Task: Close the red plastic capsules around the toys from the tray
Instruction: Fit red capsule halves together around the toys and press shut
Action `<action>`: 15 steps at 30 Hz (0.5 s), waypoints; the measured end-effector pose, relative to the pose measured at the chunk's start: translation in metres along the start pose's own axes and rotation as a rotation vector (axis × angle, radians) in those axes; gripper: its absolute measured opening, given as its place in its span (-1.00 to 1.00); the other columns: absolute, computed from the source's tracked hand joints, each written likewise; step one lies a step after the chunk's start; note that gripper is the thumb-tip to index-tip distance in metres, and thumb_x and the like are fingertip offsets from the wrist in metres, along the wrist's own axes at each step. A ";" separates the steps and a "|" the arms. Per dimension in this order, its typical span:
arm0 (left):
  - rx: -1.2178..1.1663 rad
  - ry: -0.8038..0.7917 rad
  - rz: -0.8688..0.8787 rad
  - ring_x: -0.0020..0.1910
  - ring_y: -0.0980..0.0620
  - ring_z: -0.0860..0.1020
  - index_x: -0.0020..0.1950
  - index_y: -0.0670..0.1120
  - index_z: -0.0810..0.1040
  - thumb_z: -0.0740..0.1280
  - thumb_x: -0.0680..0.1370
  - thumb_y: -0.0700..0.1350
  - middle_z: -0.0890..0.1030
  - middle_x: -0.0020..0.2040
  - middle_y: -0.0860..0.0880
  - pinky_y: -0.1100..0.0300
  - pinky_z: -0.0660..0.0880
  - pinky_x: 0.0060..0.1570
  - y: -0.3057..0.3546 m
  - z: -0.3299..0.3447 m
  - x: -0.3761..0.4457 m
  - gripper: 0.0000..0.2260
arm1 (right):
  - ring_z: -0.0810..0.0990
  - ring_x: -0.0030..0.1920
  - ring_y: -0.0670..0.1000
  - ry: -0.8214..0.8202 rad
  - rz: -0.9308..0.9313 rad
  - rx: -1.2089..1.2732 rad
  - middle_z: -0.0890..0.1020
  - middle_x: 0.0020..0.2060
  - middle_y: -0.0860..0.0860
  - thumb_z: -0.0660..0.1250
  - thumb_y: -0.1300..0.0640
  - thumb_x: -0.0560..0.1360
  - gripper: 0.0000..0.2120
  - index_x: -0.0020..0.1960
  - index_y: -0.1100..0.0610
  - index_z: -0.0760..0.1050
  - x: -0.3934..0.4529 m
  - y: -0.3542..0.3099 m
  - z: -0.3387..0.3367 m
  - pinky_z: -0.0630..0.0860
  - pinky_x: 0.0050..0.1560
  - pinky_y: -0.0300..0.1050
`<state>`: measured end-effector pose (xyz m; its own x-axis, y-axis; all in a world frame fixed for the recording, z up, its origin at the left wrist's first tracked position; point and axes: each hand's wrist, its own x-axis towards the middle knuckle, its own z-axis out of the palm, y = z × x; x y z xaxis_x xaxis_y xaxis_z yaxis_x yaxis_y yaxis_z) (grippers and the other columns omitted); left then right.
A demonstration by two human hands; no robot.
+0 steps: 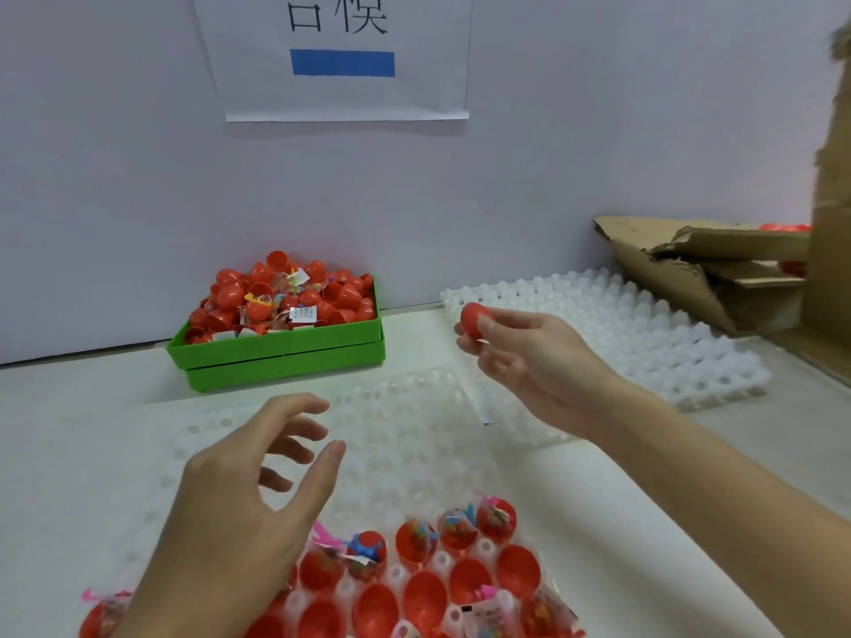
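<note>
My right hand (pixel 529 356) pinches a closed red capsule (pixel 473 319) between thumb and fingertips, raised above the table right of centre. My left hand (pixel 248 495) hovers with loosely spread fingers and holds nothing, above the near left part of a clear plastic tray (pixel 414 435). Several open red capsule halves (pixel 423 591) stand in the tray's near rows, some holding bagged toys (pixel 416 536). A green bin (pixel 285 352) at the back holds a heap of red capsule halves and toy packets.
A second white dimpled tray (pixel 644 333) lies at the right, partly under my right hand. Torn cardboard (pixel 700 264) stands at the far right. A paper sign (pixel 340 57) hangs on the white wall behind.
</note>
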<state>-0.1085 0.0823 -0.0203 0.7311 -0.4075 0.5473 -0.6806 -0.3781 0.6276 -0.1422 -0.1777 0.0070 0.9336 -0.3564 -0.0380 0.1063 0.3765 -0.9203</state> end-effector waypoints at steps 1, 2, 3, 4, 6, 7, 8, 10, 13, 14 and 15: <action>-0.005 0.011 0.004 -0.06 0.28 0.58 0.02 0.26 0.52 0.27 0.37 0.22 0.59 -0.05 0.34 0.36 0.54 -0.28 -0.002 0.001 0.000 -0.76 | 0.70 -0.18 -0.03 0.020 -0.010 0.017 0.67 -0.10 0.14 0.26 0.31 0.60 -0.89 0.05 0.30 0.55 0.011 -0.005 -0.003 0.57 -0.24 -0.30; -0.011 0.024 0.010 -0.07 0.27 0.59 0.02 0.26 0.52 0.29 0.37 0.20 0.60 -0.06 0.33 0.38 0.54 -0.23 -0.004 0.002 0.000 -0.76 | 0.70 -0.20 -0.02 0.054 -0.020 0.038 0.66 -0.12 0.14 0.24 0.30 0.62 -0.88 0.04 0.33 0.54 0.023 -0.012 -0.008 0.56 -0.27 -0.30; -0.017 0.035 0.016 -0.08 0.25 0.59 0.02 0.26 0.53 0.31 0.39 0.19 0.61 -0.07 0.32 0.39 0.53 -0.19 -0.005 0.004 0.000 -0.78 | 0.69 -0.23 -0.02 0.103 -0.033 0.058 0.64 -0.14 0.14 0.23 0.28 0.63 -0.86 0.03 0.32 0.53 0.036 -0.021 -0.013 0.55 -0.29 -0.29; -0.016 0.047 0.023 -0.10 0.23 0.60 0.03 0.26 0.52 0.35 0.42 0.18 0.61 -0.08 0.30 0.38 0.53 -0.17 -0.006 0.006 0.000 -0.80 | 0.66 -0.24 -0.01 0.165 -0.052 0.068 0.61 -0.15 0.14 0.23 0.23 0.64 -0.85 0.02 0.30 0.52 0.050 -0.032 -0.018 0.53 -0.29 -0.29; 0.001 0.079 0.052 -0.12 0.22 0.60 0.06 0.27 0.51 0.41 0.49 0.16 0.62 -0.07 0.29 0.35 0.53 -0.20 -0.008 0.008 0.000 -0.82 | 0.61 -0.21 0.00 0.318 -0.102 0.100 0.57 -0.16 0.13 0.19 0.14 0.67 -0.81 0.04 0.25 0.48 0.080 -0.059 -0.034 0.49 -0.28 -0.27; 0.005 0.093 0.066 -0.13 0.23 0.61 0.07 0.26 0.52 0.38 0.46 0.16 0.62 -0.06 0.29 0.35 0.54 -0.23 -0.008 0.008 0.001 -0.80 | 0.59 -0.20 0.01 0.392 -0.126 0.144 0.55 -0.15 0.13 0.16 0.09 0.68 -0.78 0.09 0.25 0.44 0.094 -0.074 -0.042 0.48 -0.29 -0.27; -0.002 0.103 0.076 -0.14 0.23 0.61 0.07 0.24 0.53 0.35 0.45 0.19 0.63 -0.07 0.28 0.35 0.54 -0.27 -0.009 0.008 0.002 -0.79 | 0.59 -0.20 0.02 0.465 -0.155 0.197 0.54 -0.13 0.14 0.13 0.05 0.69 -0.75 0.14 0.25 0.40 0.104 -0.090 -0.053 0.49 -0.32 -0.27; -0.041 0.114 0.083 -0.17 0.21 0.62 0.05 0.22 0.55 0.29 0.43 0.23 0.64 -0.09 0.25 0.32 0.54 -0.34 -0.011 0.007 0.005 -0.76 | 0.61 -0.15 0.08 0.589 -0.217 0.316 0.55 0.06 0.23 0.07 0.02 0.70 -0.71 0.22 0.25 0.34 0.118 -0.117 -0.077 0.55 -0.30 -0.24; -0.062 0.107 0.078 -0.19 0.21 0.62 0.04 0.23 0.56 0.27 0.40 0.24 0.65 -0.11 0.25 0.32 0.53 -0.38 -0.015 0.006 0.007 -0.74 | 0.52 0.23 0.23 0.603 -0.187 0.457 0.28 0.45 0.25 0.06 0.05 0.70 -0.62 0.47 0.17 0.23 0.124 -0.129 -0.110 0.63 0.00 -0.06; -0.057 0.106 0.076 -0.19 0.22 0.62 0.04 0.23 0.56 0.27 0.40 0.23 0.65 -0.11 0.25 0.34 0.52 -0.38 -0.015 0.006 0.007 -0.74 | 0.49 0.26 0.22 0.582 -0.153 0.412 0.25 0.47 0.22 0.09 0.08 0.69 -0.59 0.50 0.17 0.20 0.123 -0.125 -0.114 0.62 -0.06 -0.07; -0.045 0.103 0.076 -0.19 0.23 0.61 0.03 0.23 0.56 0.27 0.40 0.22 0.65 -0.11 0.25 0.35 0.51 -0.38 -0.015 0.005 0.008 -0.75 | 0.52 0.22 0.19 0.568 -0.118 0.318 0.29 0.45 0.21 0.11 0.10 0.69 -0.58 0.51 0.19 0.20 0.122 -0.117 -0.114 0.60 -0.14 -0.10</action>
<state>-0.0923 0.0805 -0.0284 0.6805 -0.3449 0.6465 -0.7327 -0.3105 0.6056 -0.0799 -0.3629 0.0660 0.5929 -0.7736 -0.2237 0.3737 0.5104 -0.7745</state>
